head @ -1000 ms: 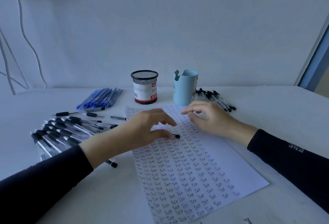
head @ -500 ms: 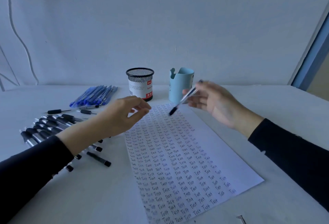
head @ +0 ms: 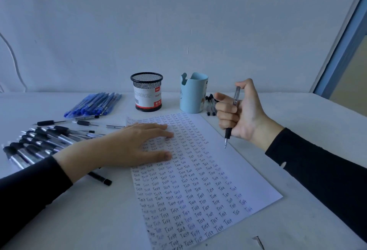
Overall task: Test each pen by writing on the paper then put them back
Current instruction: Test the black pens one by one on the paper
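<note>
on the white table [head: 309, 122] before us lay the paper [head: 234, 172], set at a slant and covered in rows of the word "test". we had our left hand [head: 127, 146] flat on its upper left part, palm down, fingers straight and spread, holding nothing. our right hand [head: 241, 110] was up by the paper's right edge, its fingers curled in a fist round a pen [head: 228, 133], thumb at the pen's top end. the pen stood nearly upright, tip down, close to that edge; we could not tell whether the tip touched the sheet. behind the paper stood a mesh cup [head: 147, 92] with a red and white label and, apart from it to the right, a blue cup [head: 193, 94]. black pens [head: 210, 104] lay just right of the blue cup, partly hidden by our right hand. blue pens [head: 95, 104] lay bunched left of the mesh cup, and nearer us a heap [head: 39, 140] of black-grip pens lay left of the paper. one loose pen [head: 100, 178] lay beside our left wrist. our sleeves [head: 317, 174] were black.
</note>
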A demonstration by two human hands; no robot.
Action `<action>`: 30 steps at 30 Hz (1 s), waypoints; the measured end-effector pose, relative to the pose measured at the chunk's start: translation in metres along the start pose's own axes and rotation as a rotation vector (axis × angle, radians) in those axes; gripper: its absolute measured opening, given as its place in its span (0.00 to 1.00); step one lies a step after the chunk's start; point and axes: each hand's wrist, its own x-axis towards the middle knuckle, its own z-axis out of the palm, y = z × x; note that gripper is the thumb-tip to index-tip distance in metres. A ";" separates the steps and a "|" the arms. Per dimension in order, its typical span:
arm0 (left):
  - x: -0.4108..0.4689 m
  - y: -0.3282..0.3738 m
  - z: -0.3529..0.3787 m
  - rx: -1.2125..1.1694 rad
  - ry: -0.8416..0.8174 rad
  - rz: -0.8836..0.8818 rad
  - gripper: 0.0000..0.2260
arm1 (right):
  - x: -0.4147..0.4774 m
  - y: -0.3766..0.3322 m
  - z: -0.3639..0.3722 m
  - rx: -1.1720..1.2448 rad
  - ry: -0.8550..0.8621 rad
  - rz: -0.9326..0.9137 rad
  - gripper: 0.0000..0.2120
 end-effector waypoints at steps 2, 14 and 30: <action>0.000 0.000 0.000 -0.002 -0.006 -0.005 0.32 | 0.002 0.000 0.001 -0.066 -0.022 -0.033 0.22; -0.002 0.002 -0.001 -0.008 -0.030 -0.013 0.32 | 0.005 0.014 -0.004 -0.588 -0.197 0.051 0.27; 0.000 -0.002 0.001 -0.007 -0.028 -0.006 0.35 | -0.001 0.046 -0.014 -1.073 0.071 -0.434 0.21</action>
